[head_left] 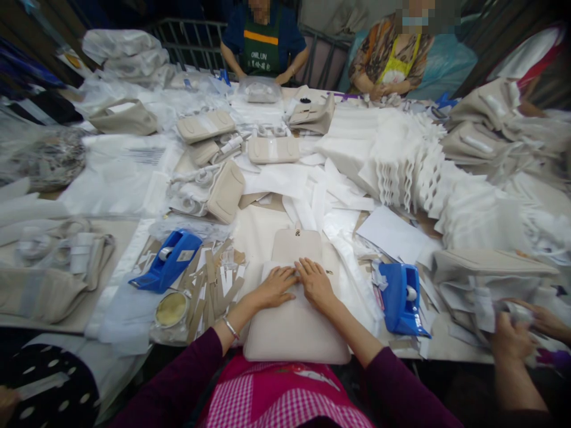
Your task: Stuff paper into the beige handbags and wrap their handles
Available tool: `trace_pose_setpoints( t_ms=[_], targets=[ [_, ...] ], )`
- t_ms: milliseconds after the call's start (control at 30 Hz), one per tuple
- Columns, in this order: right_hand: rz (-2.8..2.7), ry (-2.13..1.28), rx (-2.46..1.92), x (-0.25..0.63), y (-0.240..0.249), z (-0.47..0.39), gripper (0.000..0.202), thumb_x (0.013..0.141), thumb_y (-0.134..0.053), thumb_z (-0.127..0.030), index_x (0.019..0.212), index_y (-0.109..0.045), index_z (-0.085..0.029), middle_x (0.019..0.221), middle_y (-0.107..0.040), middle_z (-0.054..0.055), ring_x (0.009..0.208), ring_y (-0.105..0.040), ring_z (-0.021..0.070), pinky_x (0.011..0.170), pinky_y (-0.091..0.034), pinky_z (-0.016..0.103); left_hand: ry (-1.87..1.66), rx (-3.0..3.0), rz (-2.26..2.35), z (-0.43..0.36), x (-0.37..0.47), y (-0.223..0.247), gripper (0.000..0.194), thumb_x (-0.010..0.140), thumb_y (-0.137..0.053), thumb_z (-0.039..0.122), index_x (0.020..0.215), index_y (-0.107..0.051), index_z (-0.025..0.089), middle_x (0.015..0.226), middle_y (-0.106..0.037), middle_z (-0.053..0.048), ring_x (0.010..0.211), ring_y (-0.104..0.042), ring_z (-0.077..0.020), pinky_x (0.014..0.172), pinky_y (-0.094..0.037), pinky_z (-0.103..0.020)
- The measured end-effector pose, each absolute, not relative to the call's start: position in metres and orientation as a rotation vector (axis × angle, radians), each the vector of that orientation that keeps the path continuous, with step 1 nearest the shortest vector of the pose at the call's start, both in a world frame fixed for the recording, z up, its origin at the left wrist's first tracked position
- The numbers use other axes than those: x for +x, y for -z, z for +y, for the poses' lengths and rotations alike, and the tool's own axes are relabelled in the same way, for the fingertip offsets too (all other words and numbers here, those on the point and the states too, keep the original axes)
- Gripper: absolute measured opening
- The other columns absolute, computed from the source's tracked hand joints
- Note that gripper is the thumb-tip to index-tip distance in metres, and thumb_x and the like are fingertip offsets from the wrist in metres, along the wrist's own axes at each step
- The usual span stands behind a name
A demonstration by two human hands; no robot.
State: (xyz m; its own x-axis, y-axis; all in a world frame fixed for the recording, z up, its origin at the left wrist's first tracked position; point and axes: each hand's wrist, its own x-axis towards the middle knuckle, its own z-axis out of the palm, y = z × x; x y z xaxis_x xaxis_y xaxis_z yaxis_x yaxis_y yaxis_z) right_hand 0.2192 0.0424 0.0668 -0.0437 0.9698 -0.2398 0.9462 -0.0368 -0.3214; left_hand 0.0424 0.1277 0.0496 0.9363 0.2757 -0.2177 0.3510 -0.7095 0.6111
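A beige handbag [297,333] lies flat at the table's front edge, its flap [297,245] pointing away from me with a small metal clasp [298,233] at the far end. On its upper part, my left hand [277,286] rests with fingers stretched out. Beside it my right hand [314,282] also lies flat, fingertips meeting the left ones near the base of the flap. White sheet material shows by the left fingers; how far it runs beneath the hands is hidden. Neither hand grips anything.
Blue tape dispensers stand left [167,261] and right [401,297] of the bag. Near the left one are a round tin [172,309] and loose strips [214,285]. Wrapped handbags [225,190] and stacked white foam sheets [401,154] lie beyond. A co-worker's hands [513,333] work at right; others sit opposite.
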Motion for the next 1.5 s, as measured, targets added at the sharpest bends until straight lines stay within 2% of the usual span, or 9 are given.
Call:
trace_pose_setpoints(
  t_ms=[133,233,567,800,900,1000,1167,1267,1500],
  targets=[
    [-2.105,-0.662,-2.267,0.219,-0.038,0.037,0.047,0.096,-0.037,-0.031,0.142,-0.039,-0.02,0.148,-0.038,0.013,0.136,-0.029,0.0332,0.107,-0.018,0.058,0.151,2.363,0.49,0.127,0.042,-0.047,0.061,0.087,-0.053,0.045,0.14,-0.036,0.019,0.149,-0.034,-0.014,0.139,-0.025,-0.0277,0.114,-0.018,-0.049],
    [-2.095,-0.654,-2.291,0.22,-0.032,0.032,0.048,0.096,-0.038,-0.035,0.143,-0.038,-0.022,0.149,-0.037,0.011,0.136,-0.028,0.0328,0.106,-0.018,0.058,0.155,2.365,0.54,0.124,0.04,-0.045,0.061,0.087,-0.055,0.044,0.139,-0.037,0.018,0.151,-0.031,-0.014,0.142,-0.019,-0.0298,0.114,-0.017,-0.05],
    [-2.074,-0.592,-2.321,0.219,-0.03,0.034,0.046,0.096,-0.038,-0.036,0.14,-0.041,-0.025,0.144,-0.042,0.013,0.133,-0.031,0.0323,0.106,-0.022,0.057,0.113,2.382,0.559,0.12,0.038,-0.037,0.059,0.086,-0.057,0.043,0.139,-0.039,0.028,0.152,-0.029,-0.009,0.143,-0.013,-0.0323,0.113,-0.016,-0.056],
    [-1.953,-0.765,-2.272,0.222,-0.035,0.041,0.042,0.093,-0.045,-0.031,0.135,-0.046,-0.024,0.143,-0.044,0.012,0.132,-0.033,0.0345,0.105,-0.021,0.058,0.076,2.407,0.573,0.121,0.037,-0.033,0.058,0.084,-0.06,0.042,0.138,-0.041,0.034,0.153,-0.03,-0.007,0.142,-0.017,-0.0342,0.111,-0.022,-0.059],
    [-1.915,-0.769,-2.234,0.23,-0.043,0.043,0.039,0.09,-0.051,-0.027,0.129,-0.052,-0.026,0.14,-0.048,0.01,0.13,-0.037,0.0314,0.106,-0.022,0.055,0.055,2.452,0.57,0.122,0.036,-0.03,0.059,0.084,-0.06,0.039,0.139,-0.039,0.036,0.153,-0.03,-0.006,0.141,-0.02,-0.0339,0.11,-0.026,-0.058],
    [-1.836,-0.749,-2.213,0.246,-0.052,0.043,0.03,0.087,-0.055,-0.022,0.116,-0.06,-0.026,0.132,-0.055,0.007,0.122,-0.046,0.0247,0.105,-0.028,0.045,0.021,2.518,0.558,0.124,0.035,-0.019,0.06,0.084,-0.06,0.035,0.14,-0.039,0.037,0.152,-0.032,-0.005,0.14,-0.024,-0.0333,0.109,-0.031,-0.055],
    [-1.55,-0.631,-2.299,0.298,-0.056,0.035,0.022,0.088,-0.049,-0.014,0.096,-0.067,-0.021,0.104,-0.066,0.005,0.099,-0.058,0.0186,0.089,-0.039,0.031,-0.083,2.643,0.541,0.128,0.032,0.01,0.061,0.082,-0.061,0.04,0.139,-0.04,0.041,0.15,-0.037,-0.003,0.137,-0.032,-0.0347,0.104,-0.039,-0.053],
    [-1.389,-0.567,-2.336,0.332,-0.055,0.025,0.023,0.087,-0.045,-0.012,0.084,-0.067,-0.018,0.09,-0.066,0.006,0.089,-0.06,0.0187,0.08,-0.042,0.029,-0.14,2.708,0.533,0.129,0.029,0.023,0.062,0.081,-0.061,0.042,0.139,-0.038,0.042,0.149,-0.038,-0.001,0.135,-0.035,-0.0335,0.103,-0.042,-0.05],
    [-1.218,-0.567,-2.283,0.375,-0.047,0.006,0.023,0.081,-0.043,-0.007,0.075,-0.063,-0.017,0.081,-0.065,0.007,0.082,-0.06,0.0206,0.076,-0.042,0.029,-0.173,2.793,0.445,0.137,0.028,0.03,0.066,0.077,-0.063,0.049,0.138,-0.04,0.043,0.143,-0.046,-0.001,0.129,-0.044,-0.0338,0.094,-0.049,-0.045]
  ],
)
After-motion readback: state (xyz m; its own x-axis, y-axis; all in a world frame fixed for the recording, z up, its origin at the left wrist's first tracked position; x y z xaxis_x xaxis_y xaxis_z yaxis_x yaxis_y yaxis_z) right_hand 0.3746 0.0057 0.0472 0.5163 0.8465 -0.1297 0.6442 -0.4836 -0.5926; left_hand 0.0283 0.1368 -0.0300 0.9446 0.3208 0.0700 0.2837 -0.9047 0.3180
